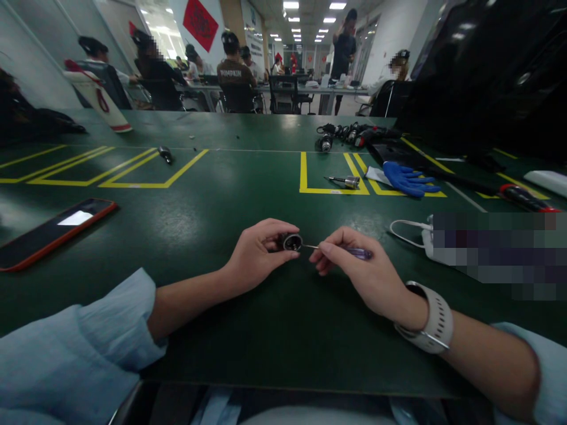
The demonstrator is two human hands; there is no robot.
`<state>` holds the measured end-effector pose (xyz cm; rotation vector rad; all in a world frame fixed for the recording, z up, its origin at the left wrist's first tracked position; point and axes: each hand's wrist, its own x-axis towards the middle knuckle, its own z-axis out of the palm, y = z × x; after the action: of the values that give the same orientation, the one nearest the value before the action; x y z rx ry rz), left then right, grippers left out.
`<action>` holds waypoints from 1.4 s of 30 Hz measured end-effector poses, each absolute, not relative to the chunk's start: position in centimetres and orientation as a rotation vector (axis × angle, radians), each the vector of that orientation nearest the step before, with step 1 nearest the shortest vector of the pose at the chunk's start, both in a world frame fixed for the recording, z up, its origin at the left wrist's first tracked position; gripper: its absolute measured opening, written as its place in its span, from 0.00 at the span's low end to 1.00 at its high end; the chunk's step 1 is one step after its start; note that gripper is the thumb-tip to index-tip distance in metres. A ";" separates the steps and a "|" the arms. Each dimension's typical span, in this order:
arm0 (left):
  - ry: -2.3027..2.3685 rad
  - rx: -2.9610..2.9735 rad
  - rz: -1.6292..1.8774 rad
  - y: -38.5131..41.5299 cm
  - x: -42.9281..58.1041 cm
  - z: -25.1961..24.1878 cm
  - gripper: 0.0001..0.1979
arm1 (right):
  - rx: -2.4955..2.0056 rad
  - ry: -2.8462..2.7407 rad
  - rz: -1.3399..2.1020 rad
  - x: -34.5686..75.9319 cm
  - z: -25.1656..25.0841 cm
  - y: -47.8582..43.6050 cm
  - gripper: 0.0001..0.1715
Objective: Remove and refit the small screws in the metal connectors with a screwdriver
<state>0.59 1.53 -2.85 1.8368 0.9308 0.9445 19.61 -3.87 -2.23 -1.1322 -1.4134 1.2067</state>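
Near the middle of the green table, my left hand [261, 254] is closed around a small round metal part [293, 242]. Its hollow open end faces me, and dark pieces show inside. My right hand [354, 262] grips a small screwdriver [359, 253] with a purple, see-through handle. The thin shaft points left, and its tip is at the rim of the round part; whether it touches I cannot tell. Fingers hide the rest of the metal part. On the right wrist sits a pale watch [432, 319].
An orange-cased phone [57, 230] lies at left. Within yellow tape frames are a dark small part [165, 155], a metal part with a thin shaft [345, 181] and a blue glove [410, 179]. Cabled parts [341, 136] lie farther back; a white cable [405, 230] loops at right. People sit beyond.
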 end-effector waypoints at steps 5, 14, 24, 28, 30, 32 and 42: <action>0.925 1.788 0.942 1.7 0.5 -2.9 0.18 | -0.999 -1.190 1.402 19.8 -2.8 -3.4 0.07; 0.914 1.688 0.960 1.8 0.5 -3.2 0.20 | -1.079 -1.391 1.160 19.4 -2.2 -4.2 0.07; 0.914 1.628 0.979 1.8 0.6 -3.0 0.21 | -1.043 -1.428 1.099 18.9 -2.4 -4.4 0.05; 0.939 1.650 0.969 1.7 0.7 -3.0 0.20 | -1.107 -1.490 1.048 19.2 -2.3 -4.5 0.06; 0.945 1.656 0.964 1.6 0.7 -3.0 0.20 | -1.091 -1.438 1.135 19.3 -2.4 -4.4 0.07; 0.947 1.652 0.954 1.6 0.7 -2.9 0.20 | -1.036 -1.334 1.247 19.4 -2.6 -4.2 0.07; 0.932 1.608 0.979 1.9 0.6 -3.1 0.21 | -0.931 -1.293 1.278 19.5 -2.8 -4.2 0.06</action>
<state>0.63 1.91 -3.05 1.6075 0.9315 0.9791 19.49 -4.25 -2.85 -0.9306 -1.2926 1.2779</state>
